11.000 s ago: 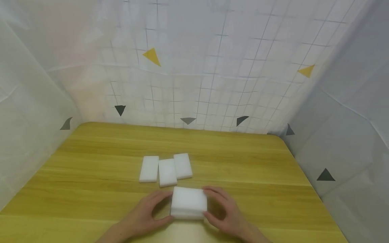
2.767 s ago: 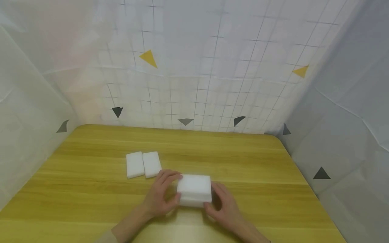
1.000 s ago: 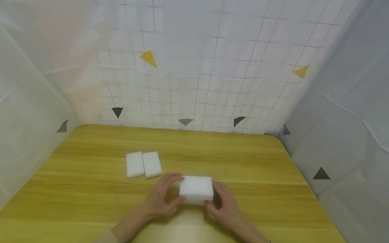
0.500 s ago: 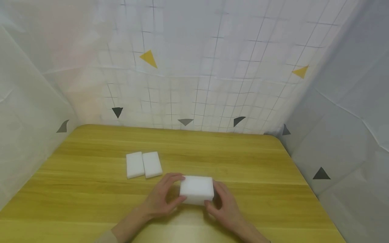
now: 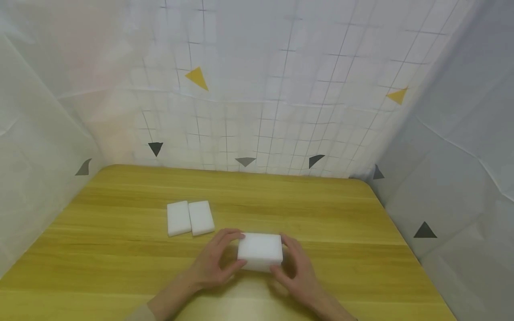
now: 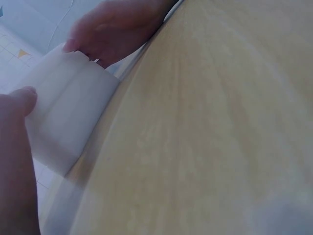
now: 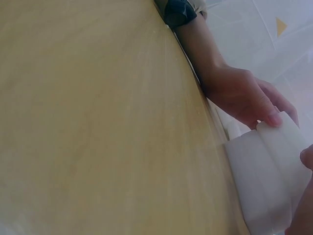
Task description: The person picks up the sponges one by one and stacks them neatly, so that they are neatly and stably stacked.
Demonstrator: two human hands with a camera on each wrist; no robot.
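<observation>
Your left hand (image 6: 15,152) is cropped in the left wrist view, your right hand (image 7: 304,200) in the right; head view blurs the white stack's (image 5: 260,250) seams.

The wood-grain surface (image 5: 321,209), yellowish, has rounded far corners. Behind the surface hangs a creased white sheet (image 5: 249,67) with thin grid lines (image 5: 287,50), yellow triangles (image 5: 197,79) higher up and dark triangles (image 5: 156,148) close to the surface's far edge. A pale sheet (image 5: 36,187) flanks the surface's left side, a greyer sheet (image 5: 462,178) its right. Light pales the surface's near edge.
</observation>
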